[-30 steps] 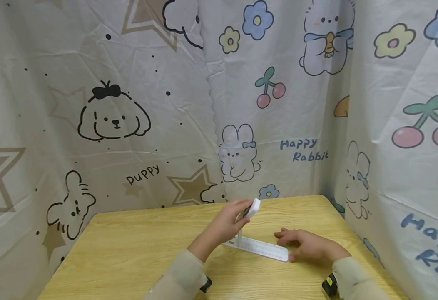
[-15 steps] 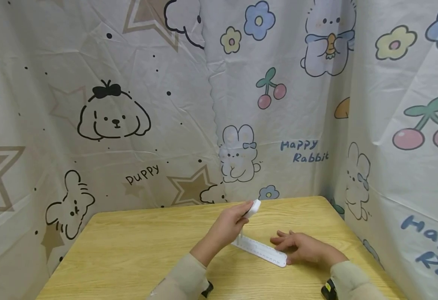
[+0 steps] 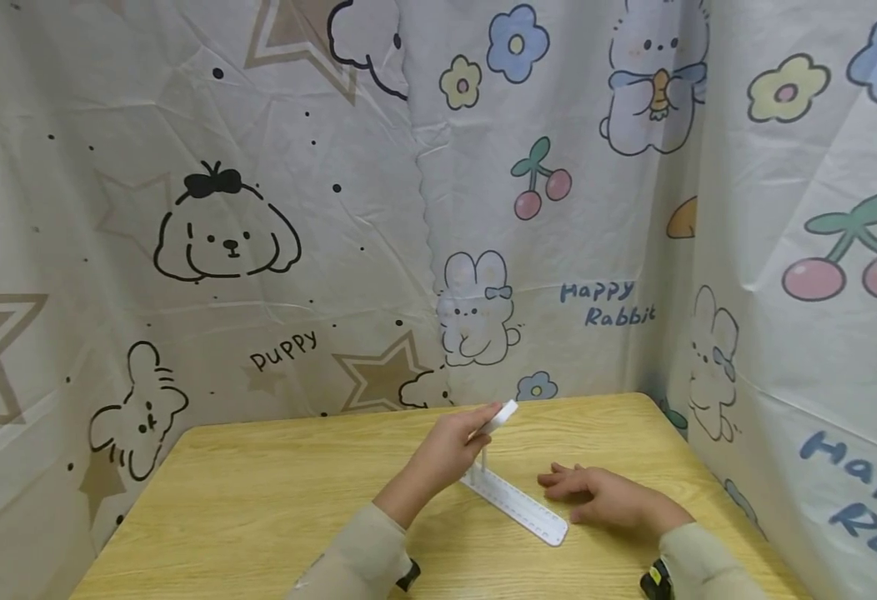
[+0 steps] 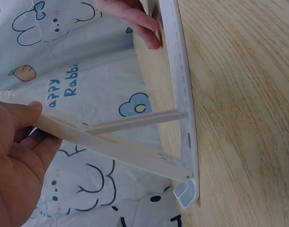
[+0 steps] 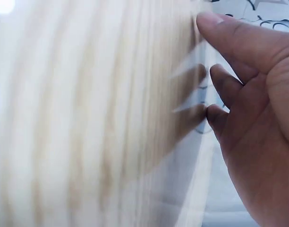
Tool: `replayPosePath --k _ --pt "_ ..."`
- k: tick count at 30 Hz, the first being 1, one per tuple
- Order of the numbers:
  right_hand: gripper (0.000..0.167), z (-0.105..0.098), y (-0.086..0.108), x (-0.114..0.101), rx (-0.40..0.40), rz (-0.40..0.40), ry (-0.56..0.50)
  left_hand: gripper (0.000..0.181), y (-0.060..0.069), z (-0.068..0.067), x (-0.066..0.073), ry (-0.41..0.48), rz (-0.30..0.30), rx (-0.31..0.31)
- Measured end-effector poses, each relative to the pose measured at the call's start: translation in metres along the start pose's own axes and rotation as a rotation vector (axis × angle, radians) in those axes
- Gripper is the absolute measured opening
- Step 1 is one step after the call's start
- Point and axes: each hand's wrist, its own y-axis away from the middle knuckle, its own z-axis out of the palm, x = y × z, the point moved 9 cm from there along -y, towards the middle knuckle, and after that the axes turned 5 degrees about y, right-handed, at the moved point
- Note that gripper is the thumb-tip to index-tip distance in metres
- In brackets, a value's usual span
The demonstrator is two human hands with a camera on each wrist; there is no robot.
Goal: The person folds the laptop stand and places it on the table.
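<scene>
A white folding stand [image 3: 519, 510] stands on the wooden table, its long slotted base lying flat. In the left wrist view, a raised arm [image 4: 118, 147] is hinged at one end of the base, and a thin strut [image 4: 140, 121] props it from the base slots. My left hand [image 3: 446, 450] pinches the free end of that arm between thumb and fingers. Just right of the base's near end, my right hand [image 3: 609, 498] rests with spread, relaxed fingers and holds nothing. Its fingertips are at the tabletop in the right wrist view.
The yellow wood-grain table [image 3: 273, 500] has its far edge close to a printed curtain [image 3: 378, 250]. Another curtain side [image 3: 806, 350] hangs along the right edge. Dark wrist devices show below both sleeves.
The base's near end has swung leftward and toward me, so the stand sits at a steeper angle. My right hand has shifted slightly left, and my left hand keeps its hold.
</scene>
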Motion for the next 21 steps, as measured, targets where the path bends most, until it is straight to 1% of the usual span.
replayPosePath --k 4,9,15,21 --pt "0.044 -0.001 -0.004 0.005 -0.001 -0.019 0.007 0.057 0.000 0.002 0.000 -0.019 -0.013 0.005" --pt "0.039 0.002 -0.009 0.000 -0.024 -0.038 0.011 0.058 0.000 0.001 -0.001 -0.030 -0.034 0.027" --pt "0.038 0.007 -0.011 -0.011 -0.046 -0.050 0.024 0.057 0.000 -0.001 -0.001 -0.029 -0.016 0.039" --pt "0.042 0.013 -0.013 -0.012 -0.052 -0.067 0.062 0.056 0.002 -0.003 -0.002 -0.011 -0.003 0.029"
